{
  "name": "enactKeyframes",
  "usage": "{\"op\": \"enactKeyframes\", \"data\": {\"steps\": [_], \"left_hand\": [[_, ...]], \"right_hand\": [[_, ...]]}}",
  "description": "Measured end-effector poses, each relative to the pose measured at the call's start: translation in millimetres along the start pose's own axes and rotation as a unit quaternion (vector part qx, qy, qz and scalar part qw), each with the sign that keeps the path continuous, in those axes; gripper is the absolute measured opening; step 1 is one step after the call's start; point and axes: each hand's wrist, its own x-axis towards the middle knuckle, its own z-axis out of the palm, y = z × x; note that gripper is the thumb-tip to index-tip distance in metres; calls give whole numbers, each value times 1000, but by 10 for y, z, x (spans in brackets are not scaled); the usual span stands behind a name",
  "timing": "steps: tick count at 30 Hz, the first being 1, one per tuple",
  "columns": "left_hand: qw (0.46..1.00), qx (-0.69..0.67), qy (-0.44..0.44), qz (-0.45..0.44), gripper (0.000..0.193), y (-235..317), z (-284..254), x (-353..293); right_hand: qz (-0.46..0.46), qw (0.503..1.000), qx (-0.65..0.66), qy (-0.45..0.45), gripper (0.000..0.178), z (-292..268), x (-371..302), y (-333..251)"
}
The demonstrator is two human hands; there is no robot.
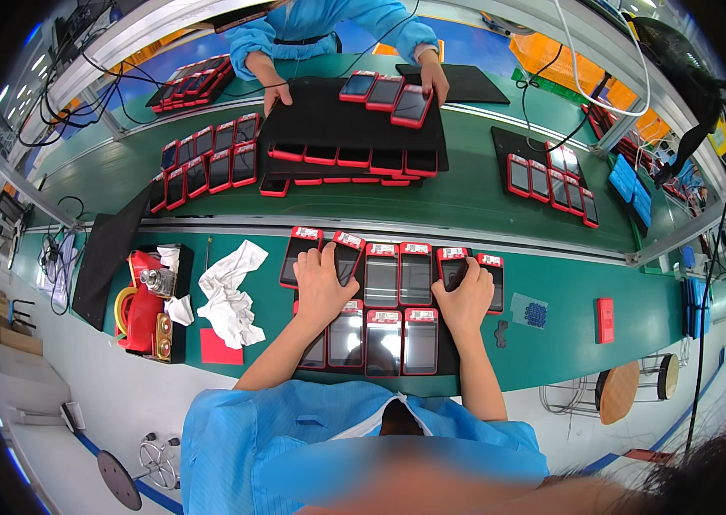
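Two rows of red-framed handheld devices with dark screens lie in front of me on a black mat (448, 354). My left hand (321, 287) is closed on a tilted handheld device (348, 259) in the back row, fingers along its left side and thumb near its lower end. Toward the right of that row, my right hand (466, 300) grips another handheld device (453, 269) by its sides. Between my hands, two devices (382, 279) lie flat and untouched. In the front row, a device (384, 339) reflects light, and my left forearm partly covers those at the left.
Across the bench, a person in blue sleeves holds a black mat (315, 112) atop stacked devices. More devices (208, 159) lie back left and others (543, 178) back right. A white cloth (232, 296), a red tape dispenser (141, 309) and a red box (606, 320) flank the mat.
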Motion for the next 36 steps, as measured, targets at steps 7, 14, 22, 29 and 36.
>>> {"op": "enactKeyframes", "data": {"steps": [7, 14, 22, 29, 36], "left_hand": [[1000, 2, 2, 4, 71, -2, -3, -3], [1000, 2, -5, 1, 70, 4, -10, -10], [1000, 14, -13, -9, 70, 12, -31, -13], [1000, 14, -6, 2, 71, 16, -13, -12], [999, 47, -18, 19, 76, 25, -66, -22]], "right_hand": [[-6, 1000, 3, 6, 66, 6, -3, 10], [1, 1000, 0, -6, 66, 1, -9, 2], [-2, 1000, -1, -2, 67, 5, -13, -5], [26, 999, -3, -32, 68, -44, 3, -23], [14, 999, -34, -37, 69, -77, -40, -31]]}}
